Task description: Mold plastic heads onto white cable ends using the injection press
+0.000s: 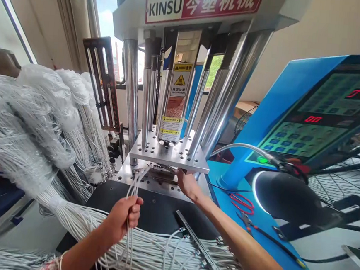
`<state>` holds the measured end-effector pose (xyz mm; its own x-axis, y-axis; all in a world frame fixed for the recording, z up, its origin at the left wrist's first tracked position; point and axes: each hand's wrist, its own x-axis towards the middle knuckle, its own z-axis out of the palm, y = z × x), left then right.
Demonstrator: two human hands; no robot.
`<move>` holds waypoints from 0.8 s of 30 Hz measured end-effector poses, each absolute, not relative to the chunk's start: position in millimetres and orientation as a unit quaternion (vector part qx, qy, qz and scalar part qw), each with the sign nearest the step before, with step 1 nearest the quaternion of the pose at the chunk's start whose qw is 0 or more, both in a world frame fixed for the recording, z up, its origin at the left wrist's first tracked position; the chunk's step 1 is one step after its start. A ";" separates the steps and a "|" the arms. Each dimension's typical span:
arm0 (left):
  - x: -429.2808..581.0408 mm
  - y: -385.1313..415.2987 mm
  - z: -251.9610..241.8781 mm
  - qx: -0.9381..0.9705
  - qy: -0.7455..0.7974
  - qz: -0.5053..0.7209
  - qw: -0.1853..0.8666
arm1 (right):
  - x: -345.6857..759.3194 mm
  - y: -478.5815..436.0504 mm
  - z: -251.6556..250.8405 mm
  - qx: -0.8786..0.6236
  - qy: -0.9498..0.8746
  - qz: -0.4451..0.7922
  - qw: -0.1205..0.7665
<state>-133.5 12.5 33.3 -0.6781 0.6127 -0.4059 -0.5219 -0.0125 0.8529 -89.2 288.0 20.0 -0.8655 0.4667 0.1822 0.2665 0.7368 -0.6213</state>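
Observation:
My left hand [122, 219] is closed in a fist around a few white cables [135, 184] that run up toward the mould area [159, 176] under the press plate [169, 153]. My right hand [187, 182] reaches into the gap below that plate; its fingertips are hidden at the mould, so what they touch is unclear. A wide sheaf of white cables [164, 254] lies across the black work surface [158, 210] beneath both arms.
The KINSU vertical press [185, 69] stands ahead on chrome columns. Large bundles of white cables [34, 119] hang at left. A blue control panel [311, 124], a gooseneck lamp [284, 195], red scissors [241, 202] and pliers [253, 228] sit at right.

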 end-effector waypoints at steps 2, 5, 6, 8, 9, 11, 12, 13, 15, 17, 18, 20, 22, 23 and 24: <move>-184.3 23.3 56.1 0.022 0.674 0.706 0.216 | -75.2 280.5 10.7 -0.211 -0.929 0.274 0.130; -242.3 40.3 81.3 0.007 0.723 0.682 0.107 | -44.4 271.7 -4.9 -0.221 -0.941 0.240 0.089; -249.1 43.8 84.5 0.011 0.738 0.669 0.083 | -32.6 270.7 -10.4 -0.224 -0.943 0.231 0.080; -240.1 46.1 81.4 0.039 0.765 0.641 0.052 | -9.6 271.8 -21.7 -0.233 -0.945 0.219 0.065; -225.7 44.9 75.4 0.060 0.773 0.630 0.047 | 0.5 273.8 -27.2 -0.239 -0.945 0.216 0.056; -185.9 37.3 56.8 0.148 0.783 0.600 0.068 | 16.2 278.8 -36.2 -0.244 -0.947 0.204 0.041; -165.3 30.8 46.0 0.222 0.780 0.575 0.106 | 21.5 281.0 -38.8 -0.240 -0.951 0.190 0.034; -147.6 22.6 35.3 0.374 0.768 0.494 0.161 | 25.3 282.3 -39.7 -0.234 -0.957 0.169 0.032; -129.0 2.2 17.2 0.557 0.728 0.329 0.227 | 30.4 281.0 -35.1 -0.203 -0.972 0.107 0.045; -138.9 -20.3 4.5 0.592 0.745 0.226 0.207 | 36.5 273.3 -22.0 -0.178 -0.981 0.053 0.056; -153.8 -31.1 -0.2 0.566 0.782 0.196 0.172 | 41.4 267.3 -13.0 -0.183 -0.981 0.043 0.049; -194.4 -48.9 -7.6 0.473 0.864 0.151 0.077 | 55.9 252.3 7.0 -0.215 -0.973 0.087 -0.010; -234.0 -58.1 -13.4 0.419 0.898 0.136 -0.002 | 74.1 237.5 24.8 -0.224 -0.952 0.192 -0.085; -248.0 -58.8 -15.6 0.414 0.898 0.143 -0.023 | 82.9 231.8 31.2 -0.212 -0.940 0.245 -0.110; -256.2 -56.6 -17.2 0.413 0.896 0.156 -0.042 | 90.5 228.0 35.6 -0.200 -0.929 0.287 -0.119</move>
